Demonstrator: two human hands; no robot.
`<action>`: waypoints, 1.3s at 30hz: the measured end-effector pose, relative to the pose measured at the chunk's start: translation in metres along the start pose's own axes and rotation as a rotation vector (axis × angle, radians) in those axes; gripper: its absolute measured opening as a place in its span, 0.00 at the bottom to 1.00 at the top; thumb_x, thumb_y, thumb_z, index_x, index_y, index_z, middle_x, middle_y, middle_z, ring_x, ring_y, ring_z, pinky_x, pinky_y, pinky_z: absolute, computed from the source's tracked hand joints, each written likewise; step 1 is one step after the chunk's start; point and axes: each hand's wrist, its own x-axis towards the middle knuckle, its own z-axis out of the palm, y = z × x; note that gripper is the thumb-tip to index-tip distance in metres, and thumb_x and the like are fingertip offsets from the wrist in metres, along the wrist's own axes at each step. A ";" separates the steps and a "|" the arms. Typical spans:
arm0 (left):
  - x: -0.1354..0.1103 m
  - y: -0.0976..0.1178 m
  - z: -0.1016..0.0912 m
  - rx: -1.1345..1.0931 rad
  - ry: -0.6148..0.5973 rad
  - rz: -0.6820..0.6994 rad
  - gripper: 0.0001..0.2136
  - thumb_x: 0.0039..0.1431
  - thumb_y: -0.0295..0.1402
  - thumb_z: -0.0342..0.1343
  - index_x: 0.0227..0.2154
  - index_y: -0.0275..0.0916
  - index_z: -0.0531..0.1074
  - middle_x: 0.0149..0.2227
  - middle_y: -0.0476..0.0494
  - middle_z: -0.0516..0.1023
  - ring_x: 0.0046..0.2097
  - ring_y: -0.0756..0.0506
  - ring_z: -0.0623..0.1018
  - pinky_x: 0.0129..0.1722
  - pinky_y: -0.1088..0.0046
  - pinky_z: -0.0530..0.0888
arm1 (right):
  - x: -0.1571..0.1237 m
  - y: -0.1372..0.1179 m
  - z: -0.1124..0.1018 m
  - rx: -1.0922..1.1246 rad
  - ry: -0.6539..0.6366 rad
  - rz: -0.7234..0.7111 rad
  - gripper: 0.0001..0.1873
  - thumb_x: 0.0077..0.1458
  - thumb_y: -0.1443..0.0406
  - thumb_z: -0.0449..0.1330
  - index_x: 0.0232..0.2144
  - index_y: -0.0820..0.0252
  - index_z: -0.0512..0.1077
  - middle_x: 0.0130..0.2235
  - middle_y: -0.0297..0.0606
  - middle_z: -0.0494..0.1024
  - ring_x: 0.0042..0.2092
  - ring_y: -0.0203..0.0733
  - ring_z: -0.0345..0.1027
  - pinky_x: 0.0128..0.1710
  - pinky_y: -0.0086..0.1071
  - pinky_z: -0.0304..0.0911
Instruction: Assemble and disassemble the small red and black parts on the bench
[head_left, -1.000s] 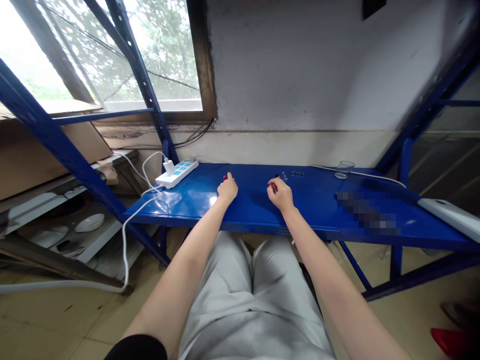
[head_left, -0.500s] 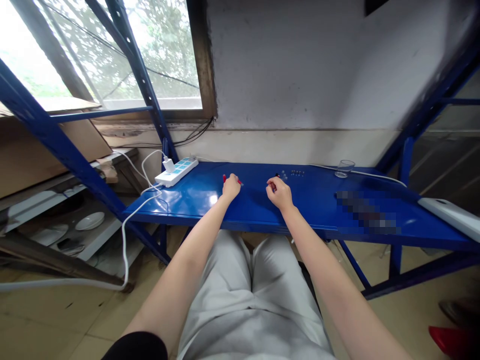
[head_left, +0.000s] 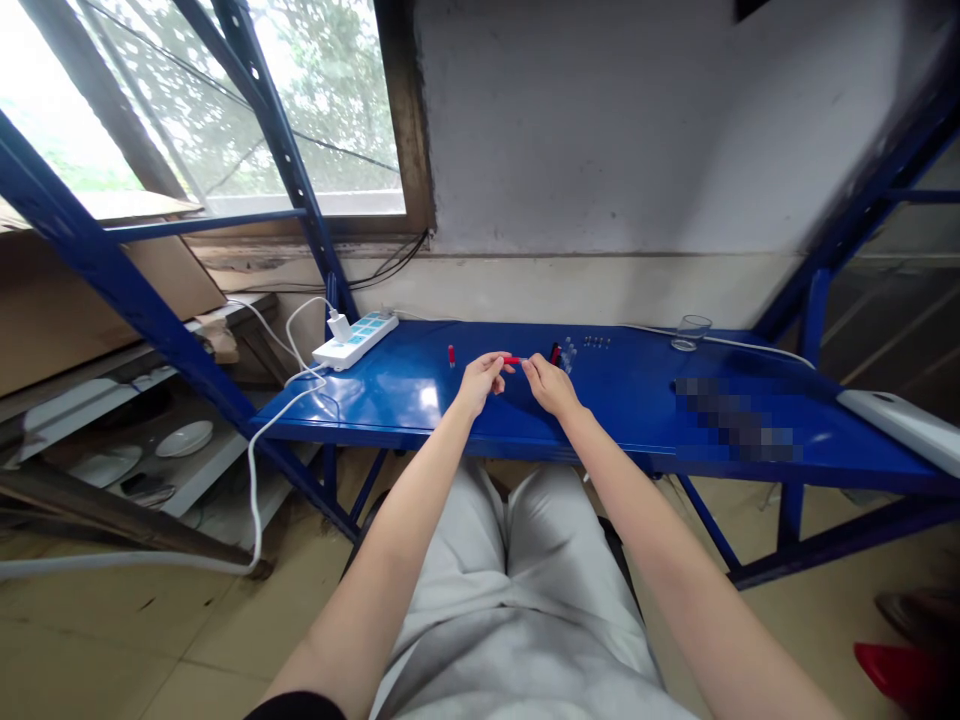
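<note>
Over the middle of the blue table (head_left: pixel 375 410), a slim red tube (head_left: pixel 512 361) lies level between my two hands. My left hand (head_left: pixel 482 378) grips its left part between thumb and fingers. At the other end, the fingertips of my right hand (head_left: pixel 550 384) are pinched on the tube; a smaller part there could be hidden by them. A second short red piece (head_left: pixel 451 356) with a pale lower end stands on the table to the left. Just behind my right hand are red and black pieces (head_left: pixel 555 353) and several clear small pieces (head_left: pixel 569 350).
A row of tiny parts (head_left: pixel 596 342) lies farther back. A clear glass (head_left: pixel 690 332) is at the back right, near a blurred-out dark object (head_left: pixel 735 420) and a white object (head_left: pixel 900 425) at the right edge. A white power strip (head_left: pixel 356 341) with cables sits at left.
Both hands have come together from apart, and the red tube is now between them. The short red piece at left, formerly beside my left hand, now stands alone.
</note>
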 end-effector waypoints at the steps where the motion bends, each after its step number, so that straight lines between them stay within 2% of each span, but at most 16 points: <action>1: -0.002 0.000 0.000 0.006 -0.025 -0.008 0.14 0.54 0.39 0.54 0.39 0.35 0.70 0.29 0.46 0.74 0.16 0.58 0.65 0.16 0.80 0.59 | 0.000 0.001 0.000 0.001 0.009 0.005 0.21 0.60 0.51 0.37 0.31 0.56 0.62 0.26 0.37 0.71 0.26 0.41 0.65 0.23 0.29 0.48; 5: -0.005 0.001 0.001 0.037 -0.110 -0.031 0.14 0.54 0.38 0.54 0.40 0.34 0.69 0.31 0.44 0.75 0.18 0.57 0.68 0.16 0.81 0.59 | 0.000 0.001 0.001 -0.015 0.025 0.015 0.21 0.61 0.52 0.36 0.30 0.56 0.61 0.25 0.37 0.70 0.26 0.42 0.65 0.23 0.29 0.47; 10: -0.005 0.000 0.000 0.034 -0.111 -0.029 0.13 0.54 0.37 0.54 0.40 0.34 0.69 0.31 0.44 0.75 0.18 0.57 0.68 0.16 0.80 0.59 | 0.000 0.000 0.002 -0.041 0.031 0.001 0.20 0.61 0.53 0.36 0.30 0.56 0.61 0.24 0.37 0.70 0.25 0.41 0.64 0.23 0.29 0.46; 20: -0.005 0.003 -0.003 0.008 0.029 -0.061 0.12 0.55 0.37 0.52 0.38 0.35 0.70 0.28 0.46 0.74 0.17 0.57 0.68 0.16 0.81 0.57 | -0.001 -0.001 0.001 -0.024 0.044 0.006 0.19 0.60 0.53 0.39 0.32 0.56 0.63 0.26 0.37 0.72 0.26 0.41 0.65 0.24 0.29 0.49; 27: -0.005 0.003 -0.003 0.014 0.066 -0.061 0.12 0.55 0.38 0.52 0.38 0.35 0.69 0.29 0.47 0.74 0.17 0.57 0.67 0.15 0.81 0.57 | -0.001 -0.001 0.003 0.008 0.038 -0.079 0.17 0.61 0.56 0.41 0.38 0.54 0.67 0.37 0.39 0.74 0.32 0.40 0.68 0.26 0.29 0.54; 31: -0.004 0.002 -0.004 0.015 0.094 -0.054 0.12 0.55 0.37 0.52 0.38 0.34 0.69 0.28 0.47 0.73 0.17 0.57 0.67 0.15 0.81 0.57 | 0.000 0.000 0.005 -0.029 0.018 -0.043 0.16 0.60 0.57 0.42 0.38 0.55 0.67 0.35 0.38 0.74 0.29 0.39 0.67 0.25 0.29 0.53; 34: -0.003 0.000 -0.006 0.017 0.161 -0.029 0.10 0.56 0.35 0.51 0.37 0.34 0.69 0.27 0.48 0.72 0.16 0.58 0.67 0.15 0.81 0.56 | 0.001 0.001 0.005 -0.038 0.024 -0.034 0.16 0.60 0.57 0.42 0.38 0.56 0.66 0.35 0.39 0.74 0.29 0.40 0.67 0.25 0.30 0.53; 39: -0.002 -0.001 -0.008 0.037 0.270 0.001 0.11 0.57 0.36 0.50 0.37 0.35 0.69 0.26 0.49 0.71 0.16 0.58 0.65 0.15 0.81 0.57 | -0.001 -0.001 0.001 -0.012 0.096 -0.032 0.17 0.60 0.56 0.41 0.39 0.57 0.66 0.35 0.41 0.74 0.30 0.41 0.68 0.27 0.30 0.56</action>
